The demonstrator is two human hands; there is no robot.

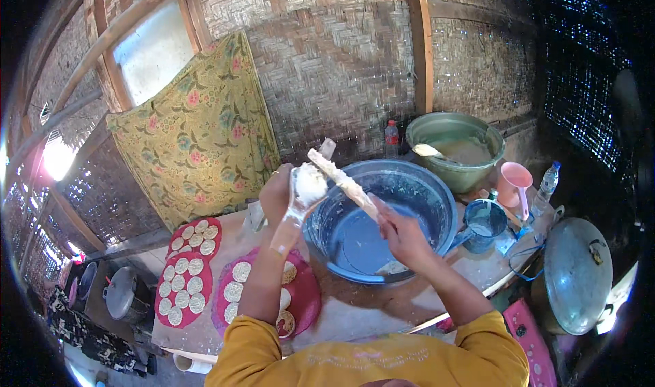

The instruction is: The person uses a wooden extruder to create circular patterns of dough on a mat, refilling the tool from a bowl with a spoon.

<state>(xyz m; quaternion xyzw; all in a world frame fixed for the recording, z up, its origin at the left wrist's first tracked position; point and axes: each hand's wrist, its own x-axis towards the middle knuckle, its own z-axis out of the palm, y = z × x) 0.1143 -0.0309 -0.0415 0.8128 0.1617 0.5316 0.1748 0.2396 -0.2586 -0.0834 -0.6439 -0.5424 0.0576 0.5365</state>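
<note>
White batter clings to the stick (pixel 344 182) my right hand (pixel 402 233) grips above the blue basin (pixel 437 203). My left hand (pixel 290 192), fingers curled around a dough lump (pixel 310 182), seems mid-scrape; next, I judge, a steady portioning onto the red tray (pixel 310 298).

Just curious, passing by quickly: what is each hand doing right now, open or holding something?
Left hand: closed around a lump of white dough.
Right hand: closed on a dough-coated stick.

Your left hand (pixel 290 192) cups white dough; your right hand (pixel 402 233) holds a dough-coated wooden stick (pixel 344 182) over the big blue plastic basin (pixel 382 216). A round pink tray (pixel 310 298) of flat dough discs lies at seven o'clock.
</note>
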